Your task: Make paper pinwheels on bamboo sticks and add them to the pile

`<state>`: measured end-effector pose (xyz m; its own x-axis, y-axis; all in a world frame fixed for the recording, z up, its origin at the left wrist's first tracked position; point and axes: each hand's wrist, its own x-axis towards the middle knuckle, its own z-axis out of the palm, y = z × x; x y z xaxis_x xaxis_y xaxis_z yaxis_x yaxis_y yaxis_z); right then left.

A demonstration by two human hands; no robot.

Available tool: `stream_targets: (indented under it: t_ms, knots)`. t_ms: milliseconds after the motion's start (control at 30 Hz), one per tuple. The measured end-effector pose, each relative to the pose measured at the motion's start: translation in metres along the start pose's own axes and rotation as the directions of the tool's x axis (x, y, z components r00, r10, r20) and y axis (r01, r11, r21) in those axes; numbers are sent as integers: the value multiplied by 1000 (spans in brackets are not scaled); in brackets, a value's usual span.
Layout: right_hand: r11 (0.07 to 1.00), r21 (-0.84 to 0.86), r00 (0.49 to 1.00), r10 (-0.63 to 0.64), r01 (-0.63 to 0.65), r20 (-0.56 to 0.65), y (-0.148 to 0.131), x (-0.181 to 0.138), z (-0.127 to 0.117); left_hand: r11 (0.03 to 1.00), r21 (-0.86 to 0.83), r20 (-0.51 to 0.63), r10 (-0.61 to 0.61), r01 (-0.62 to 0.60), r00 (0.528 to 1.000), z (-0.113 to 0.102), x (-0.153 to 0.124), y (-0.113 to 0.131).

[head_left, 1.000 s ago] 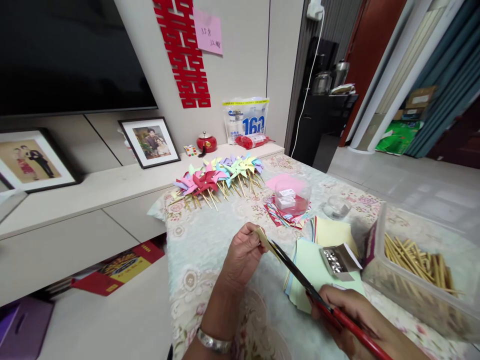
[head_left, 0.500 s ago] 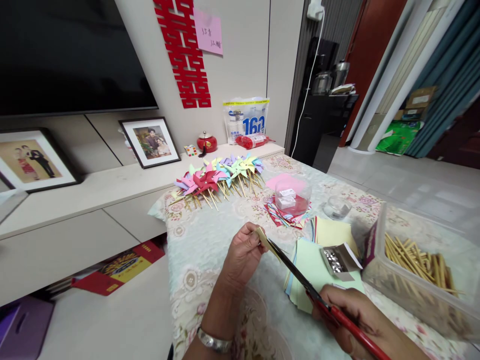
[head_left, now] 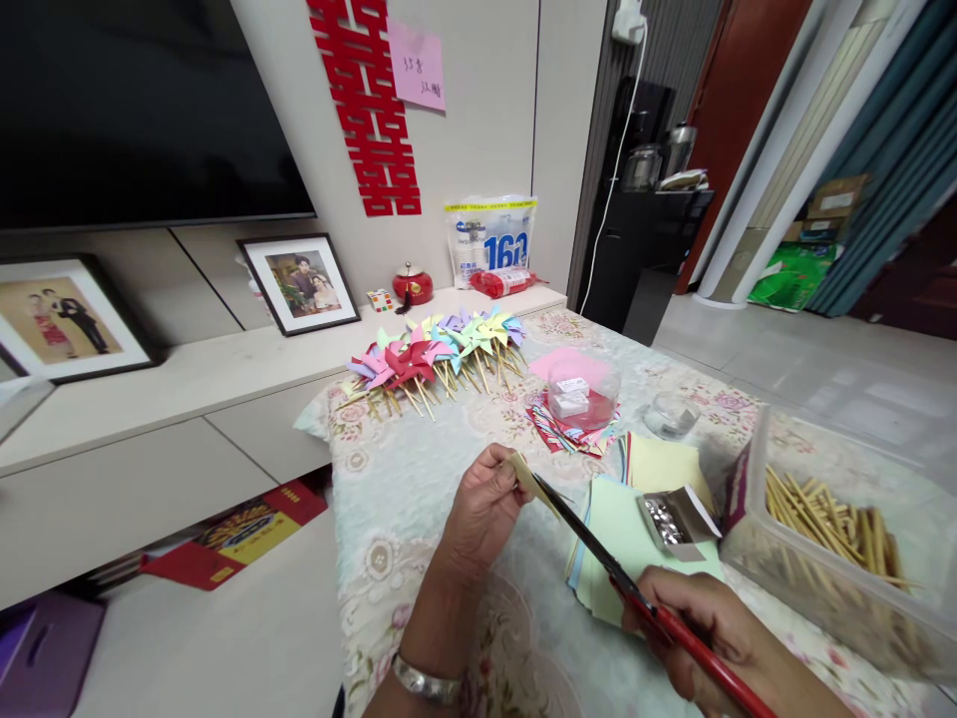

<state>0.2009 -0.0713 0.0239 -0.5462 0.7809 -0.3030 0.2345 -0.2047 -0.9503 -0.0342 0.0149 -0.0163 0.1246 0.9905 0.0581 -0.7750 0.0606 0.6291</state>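
Between its thumb and fingers my left hand [head_left: 485,504] pinches a small folded piece of pale yellow paper [head_left: 532,481], held above the tablecloth. My right hand [head_left: 718,628] grips red-handled scissors [head_left: 598,550], whose dark blades reach up and left to the paper. The blade tips lie at the paper's edge; whether they are cutting into it I cannot make out. Below the scissors lies a stack of light green paper squares [head_left: 613,529], with an open small box of shiny metal pins [head_left: 673,521] on top.
Finished paper pinwheels [head_left: 441,351] lie at the table's far edge. A clear plastic tub of wooden sticks [head_left: 837,529] stands at right. Nearer the middle, a clear round container [head_left: 587,389] rests on coloured paper pieces, beside a small clear dish [head_left: 671,414].
Almost nothing differs. Both hands, the paper and the scissors keep nearly the same position.
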Motion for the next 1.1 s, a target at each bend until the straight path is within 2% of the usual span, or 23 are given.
stream_targets:
  t_ms: [400,733,833,1100]
  knots:
    - [998,-61,999,-35,33,-41,-5,2,0,1000,-7,-24,-11,11,1000,-1,0,1]
    - [997,-57,999,45,-46,-16,17,5,-4,1000,-19,-49,-23,22,999,1,-1,2]
    - [996,-70,999,53,-53,1,14,5,-3,999,-28,-59,-28,26,998,1,0,2]
    - [989,-149,999,3,-11,-53,0,4,0,999,-17,-68,-30,29,997,2,-1,2]
